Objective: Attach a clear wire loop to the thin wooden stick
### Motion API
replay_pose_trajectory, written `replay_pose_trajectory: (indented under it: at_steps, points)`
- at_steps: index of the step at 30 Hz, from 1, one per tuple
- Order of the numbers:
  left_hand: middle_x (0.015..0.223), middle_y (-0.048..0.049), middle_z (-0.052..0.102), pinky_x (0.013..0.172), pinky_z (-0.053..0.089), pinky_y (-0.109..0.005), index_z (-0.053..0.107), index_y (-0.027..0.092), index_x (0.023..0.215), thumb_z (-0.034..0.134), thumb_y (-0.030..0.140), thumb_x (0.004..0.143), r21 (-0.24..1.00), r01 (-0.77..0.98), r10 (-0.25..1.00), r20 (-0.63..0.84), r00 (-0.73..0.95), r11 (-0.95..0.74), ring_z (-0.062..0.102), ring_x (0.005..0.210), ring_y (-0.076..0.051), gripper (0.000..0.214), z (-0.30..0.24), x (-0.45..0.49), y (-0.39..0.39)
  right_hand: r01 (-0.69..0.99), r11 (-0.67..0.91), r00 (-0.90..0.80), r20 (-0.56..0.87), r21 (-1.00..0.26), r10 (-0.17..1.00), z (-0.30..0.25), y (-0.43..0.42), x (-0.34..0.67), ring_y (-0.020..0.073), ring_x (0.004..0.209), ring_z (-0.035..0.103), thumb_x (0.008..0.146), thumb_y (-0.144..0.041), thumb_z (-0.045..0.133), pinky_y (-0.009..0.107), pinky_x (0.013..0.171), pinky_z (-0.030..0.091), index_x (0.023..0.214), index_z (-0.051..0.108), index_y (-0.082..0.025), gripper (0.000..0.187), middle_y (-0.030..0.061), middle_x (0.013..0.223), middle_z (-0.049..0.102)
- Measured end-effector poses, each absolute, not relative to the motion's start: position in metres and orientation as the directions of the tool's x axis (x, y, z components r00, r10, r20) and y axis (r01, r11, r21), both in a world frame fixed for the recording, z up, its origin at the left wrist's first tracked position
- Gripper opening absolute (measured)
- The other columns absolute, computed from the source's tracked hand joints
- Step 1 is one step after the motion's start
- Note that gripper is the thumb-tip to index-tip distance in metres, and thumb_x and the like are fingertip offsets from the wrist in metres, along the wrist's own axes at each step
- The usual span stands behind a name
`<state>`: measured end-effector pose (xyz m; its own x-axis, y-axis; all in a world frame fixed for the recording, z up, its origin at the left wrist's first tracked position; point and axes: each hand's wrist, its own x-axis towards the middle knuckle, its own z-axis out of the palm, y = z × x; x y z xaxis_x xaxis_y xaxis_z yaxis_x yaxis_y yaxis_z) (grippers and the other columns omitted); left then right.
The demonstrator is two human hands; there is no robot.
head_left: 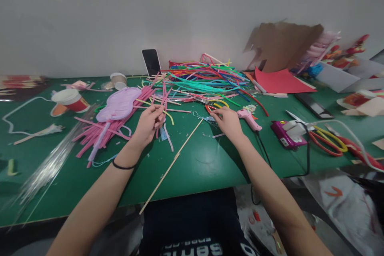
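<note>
My left hand [150, 125] is closed, its fingertips pinched at pink pipe cleaners [165, 95] that stick out above and below them. A small blue tassel [163, 133] and a pale lilac strip [169, 139] lie just under it. My right hand [228, 123] has its thumb and fingers pinched at a light blue tassel [210, 119] with a thin cord loop. A thin wooden stick [168, 172] slants between my hands, from the tassel past the table's front edge. To the left lies a lilac padded shape on a stem [121, 104], over a bundle of pink pipe cleaners [90, 139].
Many coloured pipe cleaners [204, 82] are heaped at the back, beside a leaning phone [151, 62]. Pliers [210, 108], a pink glue gun [249, 119], a purple power block [286, 138] and scissors [327, 144] lie rightward. Paper cups [72, 101] and clear strips [49, 172] are left.
</note>
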<state>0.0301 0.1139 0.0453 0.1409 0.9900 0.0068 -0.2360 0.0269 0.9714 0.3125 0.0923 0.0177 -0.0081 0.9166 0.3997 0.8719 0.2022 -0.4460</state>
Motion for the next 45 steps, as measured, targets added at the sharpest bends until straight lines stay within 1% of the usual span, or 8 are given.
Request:
replay_pose_trajectory:
  at_steps: [4,7,12,16,20,29,38,45]
  points:
    - [0.054,0.0066,0.048,0.037,0.021,-0.015,0.058,0.015,0.084,0.064,0.022,0.084,0.988,-0.154,0.993,0.004,0.121,0.015,0.032,0.037,-0.002,0.009,0.042,0.032,0.113,0.89,0.161,0.039,0.423,-0.427,0.905,0.019,0.089,0.314,0.0229,0.086,0.063,0.092,-0.034,0.058,0.035,0.076,0.049,0.09,0.075,-0.019,0.022,0.01,0.101,0.064]
    - [0.053,0.007,0.046,0.037,0.022,-0.015,0.06,0.015,0.086,0.063,0.02,0.085,0.974,-0.224,0.986,-0.004,0.169,0.042,0.032,0.037,-0.003,0.006,0.047,0.031,0.113,0.878,0.154,0.098,0.484,-0.454,0.87,0.022,0.087,0.315,0.0236,0.088,0.063,0.089,-0.033,0.058,0.035,0.076,0.049,0.086,0.073,-0.017,0.022,0.0119,0.105,0.062]
    - [0.05,0.0089,0.034,0.037,0.024,-0.014,0.061,0.012,0.086,0.058,0.016,0.09,0.813,-0.473,0.9,-0.132,0.416,0.338,0.027,0.038,-0.003,0.006,0.059,0.025,0.113,0.719,0.2,0.115,0.397,-0.665,0.911,0.029,0.086,0.314,0.0188,0.063,0.062,0.091,-0.037,0.055,0.03,0.064,0.046,0.083,0.069,-0.019,0.024,0.0029,0.069,0.066]
    - [0.052,0.0076,0.037,0.036,0.026,-0.013,0.063,0.011,0.088,0.058,0.015,0.091,0.788,-0.384,0.837,-0.282,0.47,0.481,0.031,0.039,-0.003,0.007,0.052,0.026,0.114,0.638,0.175,0.068,0.28,-0.75,0.958,0.026,0.084,0.304,0.014,0.046,0.058,0.091,-0.038,0.055,0.027,0.056,0.044,0.085,0.068,-0.02,0.023,-0.0018,0.061,0.065]
    - [0.059,0.0027,0.049,0.037,0.029,-0.014,0.064,0.011,0.09,0.06,0.02,0.09,0.859,-0.249,0.846,-0.317,0.428,0.448,0.04,0.042,-0.005,0.01,0.039,0.028,0.117,0.728,0.181,-0.015,0.249,-0.661,0.968,0.019,0.084,0.296,0.0149,0.051,0.062,0.092,-0.029,0.054,0.026,0.061,0.045,0.088,0.069,-0.02,0.018,-0.0011,0.062,0.069]
    - [0.063,0.0023,0.051,0.035,0.027,-0.014,0.064,0.012,0.091,0.063,0.025,0.087,0.9,-0.221,0.89,-0.284,0.357,0.376,0.041,0.043,-0.005,0.014,0.035,0.024,0.12,0.834,0.231,-0.087,0.295,-0.5,0.951,0.008,0.089,0.295,0.0207,0.082,0.066,0.088,-0.021,0.058,0.03,0.076,0.046,0.091,0.071,-0.019,0.014,0.0058,0.09,0.075]
    - [0.056,0.0058,0.042,0.04,0.029,-0.012,0.065,0.014,0.094,0.063,0.025,0.091,0.89,-0.286,0.825,-0.155,0.543,0.356,0.031,0.041,-0.002,0.011,0.042,0.029,0.113,0.871,0.234,-0.105,0.301,-0.433,0.948,0.002,0.092,0.296,0.0234,0.098,0.062,0.089,-0.017,0.056,0.035,0.088,0.045,0.088,0.071,-0.018,0.015,0.0082,0.101,0.074]
    - [0.064,0.0004,0.054,0.045,0.04,-0.014,0.066,0.011,0.094,0.055,0.021,0.094,0.875,-0.217,0.868,-0.341,0.36,0.434,0.048,0.048,-0.005,0.015,0.027,0.033,0.121,0.906,0.195,-0.09,0.278,-0.375,0.956,0.001,0.092,0.291,0.0248,0.104,0.059,0.091,-0.02,0.056,0.036,0.091,0.046,0.105,0.072,-0.017,0.021,0.0115,0.11,0.068]
